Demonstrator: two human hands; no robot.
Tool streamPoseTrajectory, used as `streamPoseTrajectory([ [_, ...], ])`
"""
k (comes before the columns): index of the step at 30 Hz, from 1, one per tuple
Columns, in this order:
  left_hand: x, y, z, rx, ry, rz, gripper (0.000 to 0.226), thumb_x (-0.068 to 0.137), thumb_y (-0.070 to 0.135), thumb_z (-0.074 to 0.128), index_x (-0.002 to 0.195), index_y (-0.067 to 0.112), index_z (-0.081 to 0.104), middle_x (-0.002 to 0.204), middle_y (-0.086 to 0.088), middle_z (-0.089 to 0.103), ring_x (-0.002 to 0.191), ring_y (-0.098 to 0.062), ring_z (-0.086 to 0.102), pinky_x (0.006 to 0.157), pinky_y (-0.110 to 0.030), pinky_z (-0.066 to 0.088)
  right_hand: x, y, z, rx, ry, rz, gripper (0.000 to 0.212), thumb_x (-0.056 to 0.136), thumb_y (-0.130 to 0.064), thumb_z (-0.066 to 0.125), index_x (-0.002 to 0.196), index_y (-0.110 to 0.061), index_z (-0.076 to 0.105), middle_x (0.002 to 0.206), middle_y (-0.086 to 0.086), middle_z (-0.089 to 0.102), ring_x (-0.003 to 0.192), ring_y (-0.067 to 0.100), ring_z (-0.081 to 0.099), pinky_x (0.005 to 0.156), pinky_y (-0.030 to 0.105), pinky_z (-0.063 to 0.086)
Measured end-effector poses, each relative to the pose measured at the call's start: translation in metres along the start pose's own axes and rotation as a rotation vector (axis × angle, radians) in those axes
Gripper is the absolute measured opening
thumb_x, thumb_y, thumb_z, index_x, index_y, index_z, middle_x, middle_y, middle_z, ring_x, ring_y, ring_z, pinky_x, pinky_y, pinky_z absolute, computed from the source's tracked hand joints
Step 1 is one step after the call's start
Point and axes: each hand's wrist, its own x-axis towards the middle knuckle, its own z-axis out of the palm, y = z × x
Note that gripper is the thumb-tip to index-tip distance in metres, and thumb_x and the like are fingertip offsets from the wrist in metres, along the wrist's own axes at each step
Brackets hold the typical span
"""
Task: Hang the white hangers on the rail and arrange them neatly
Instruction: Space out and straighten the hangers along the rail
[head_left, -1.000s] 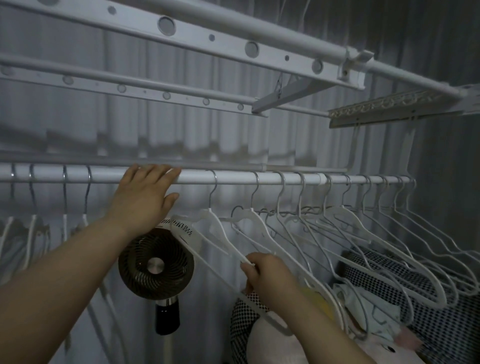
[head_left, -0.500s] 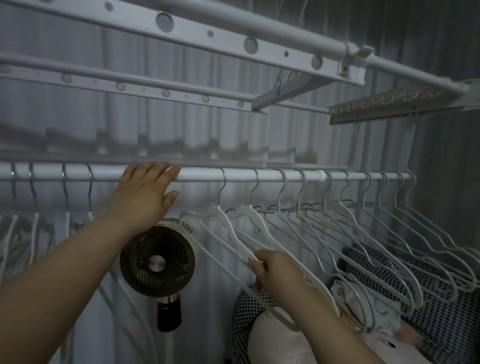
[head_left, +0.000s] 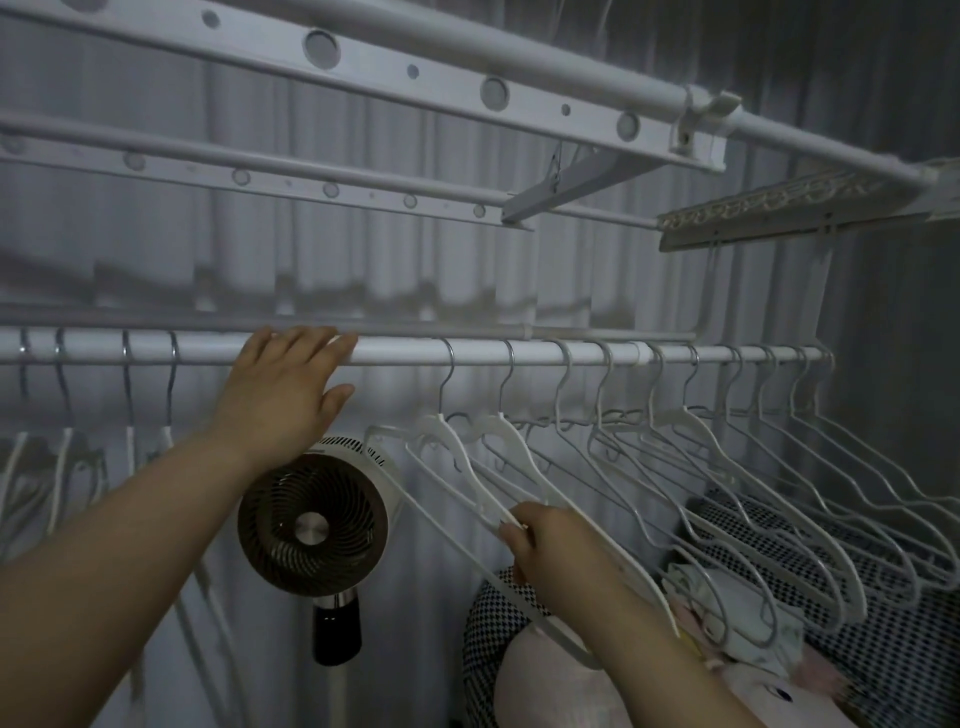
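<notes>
Hangers shifted along the rail

White hangers (head_left: 467, 457) crowd the right half of the rail (head_left: 405, 352), their metal hooks over the bar and their plastic and wire arms slanting down toward the right end, overlapping one another. Four more hooks sit near the rail's left end, their hangers (head_left: 65, 457) dangling straight down and partly dim. Between the two groups the bar is bare except for the left hand (head_left: 283, 395), which lies flat with its fingers spread over the top of the rail, thumb hanging below it, gripping nothing.

Compared with a second ago, the nearest hook of the right group has slid farther right along the bar, widening the gap beside the left hand, which has stayed at the same spot. The right hand (head_left: 545, 540) has moved with it, lower and rightward; its grip is pinched closed on the sloping arm of that nearest hanger, thumb on the near side.

Behind and below the rail a round fan (head_left: 311, 527) on a dark stand faces the camera, just under the left wrist. Checkered fabric (head_left: 883, 639) and pale cloth lie beneath the hangers at the right. Perforated white bars (head_left: 405, 78) run overhead
</notes>
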Motion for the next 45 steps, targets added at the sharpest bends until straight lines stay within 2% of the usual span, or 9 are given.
streamPoseTrajectory([
  [6,-0.003,0.006,-0.005,-0.033,-0.005,-0.078,0.062,0.084,0.042,0.039,0.137,0.011,0.039,0.145,-0.014,0.038,0.136,-0.031,0.031,0.112,-0.046,0.014,0.001,-0.002,-0.011,0.015,0.015,-0.003,0.042,0.094,-0.034,0.044,0.13,-0.013,0.047,0.113,0.015,0.065,0.105,0.025,0.059,0.08,0.025,0.045],
  [9,-0.011,0.009,-0.012,-0.082,-0.059,-0.131,0.078,0.075,0.054,0.024,0.141,0.014,0.032,0.15,-0.012,0.029,0.14,-0.028,0.023,0.114,-0.041,0.009,-0.003,-0.007,-0.021,-0.093,0.112,-0.093,0.048,0.093,-0.042,0.041,0.136,-0.019,0.039,0.122,0.003,0.06,0.113,0.019,0.054,0.089,0.025,0.043],
  [11,-0.022,0.009,-0.019,-0.089,-0.059,-0.143,0.089,0.067,0.061,0.011,0.141,0.015,0.033,0.15,-0.011,0.03,0.14,-0.027,0.023,0.114,-0.04,0.009,-0.003,-0.013,-0.022,-0.109,0.26,-0.219,0.045,0.091,-0.041,0.041,0.129,-0.017,0.049,0.119,0.002,0.061,0.111,0.019,0.055,0.09,0.028,0.044],
  [15,-0.047,0.0,-0.037,-0.075,0.014,-0.19,0.083,0.07,0.055,0.014,0.132,0.01,0.047,0.139,-0.013,0.046,0.134,-0.031,0.037,0.112,-0.044,0.018,-0.001,-0.04,-0.011,-0.058,0.457,-0.444,0.034,0.072,-0.035,0.045,0.084,-0.015,0.07,0.078,-0.001,0.071,0.077,0.017,0.066,0.066,0.026,0.054],
  [20,-0.076,-0.036,-0.053,0.015,0.113,-0.171,0.049,0.079,0.031,0.034,0.095,0.003,0.071,0.097,-0.018,0.071,0.096,-0.038,0.066,0.091,-0.035,0.039,-0.013,-0.081,0.021,0.276,0.158,-0.477,0.051,0.074,-0.04,0.039,0.113,-0.014,0.062,0.114,0.0,0.061,0.108,0.01,0.048,0.082,-0.002,0.025],
  [26,-0.091,-0.089,-0.067,0.063,0.064,-0.215,0.053,0.077,0.03,0.033,0.102,-0.001,0.068,0.105,-0.024,0.068,0.093,-0.042,0.065,0.083,-0.054,0.047,-0.016,-0.136,0.067,0.482,-0.136,-0.313,0.038,0.089,-0.031,0.053,0.123,-0.015,0.052,0.117,-0.001,0.057,0.11,0.011,0.05,0.098,0.024,0.04],
  [31,-0.085,-0.132,-0.067,0.114,0.034,-0.092,0.049,0.077,0.027,0.036,0.105,-0.001,0.065,0.106,-0.024,0.067,0.087,-0.041,0.067,0.077,-0.055,0.049,-0.008,-0.172,0.096,0.558,-0.234,-0.194,0.014,0.088,-0.023,0.056,0.101,-0.026,0.053,0.079,-0.016,0.052,0.07,-0.001,0.05,0.069,0.013,0.041],
  [38,-0.063,-0.147,-0.053,-0.01,0.065,-0.01,0.051,0.078,0.024,0.044,0.122,0.002,0.055,0.127,-0.023,0.055,0.11,-0.042,0.055,0.098,-0.045,0.036,-0.017,-0.182,0.11,0.615,-0.203,-0.092,0.019,0.092,-0.009,0.048,0.083,-0.023,0.057,0.061,-0.001,0.047,0.037,-0.002,0.047,0.04,0.008,0.036],
  [45,-0.053,-0.145,-0.039,-0.055,0.046,0.016,0.057,0.081,0.034,0.04,0.131,0.008,0.047,0.129,-0.016,0.055,0.118,-0.033,0.05,0.105,-0.041,0.024,-0.022,-0.164,0.095,0.468,-0.033,0.016,0.033,0.093,-0.012,0.048,0.071,-0.036,0.054,0.055,-0.006,0.047,0.042,0.0,0.047,0.047,0.01,0.036],
])
